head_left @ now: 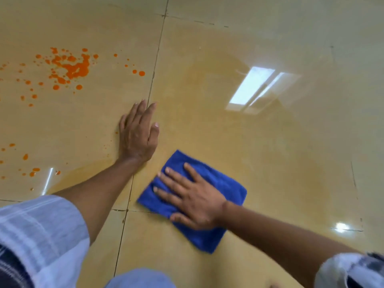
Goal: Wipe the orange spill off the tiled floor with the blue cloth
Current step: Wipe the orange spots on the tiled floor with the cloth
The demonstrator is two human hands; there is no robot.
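The folded blue cloth (218, 233) lies flat on the glossy beige tiled floor (228, 132), near the middle of the view. My right hand (193, 202) presses down on it with fingers spread, palm flat. My left hand (138, 134) rests flat on the bare floor across a grout line, fingers apart, holding nothing. The orange spill (72, 66) is a cluster of splashes and droplets at the upper left, well apart from the cloth. More orange drops (33, 170) lie scattered at the left edge. A faint yellowish smear spreads over the tile to the right of the cloth.
Dark grout lines (153, 75) divide the large tiles. A window reflection (253, 88) glares on the floor at the right. My light checked sleeves (41, 231) and a knee (141, 279) fill the bottom edge.
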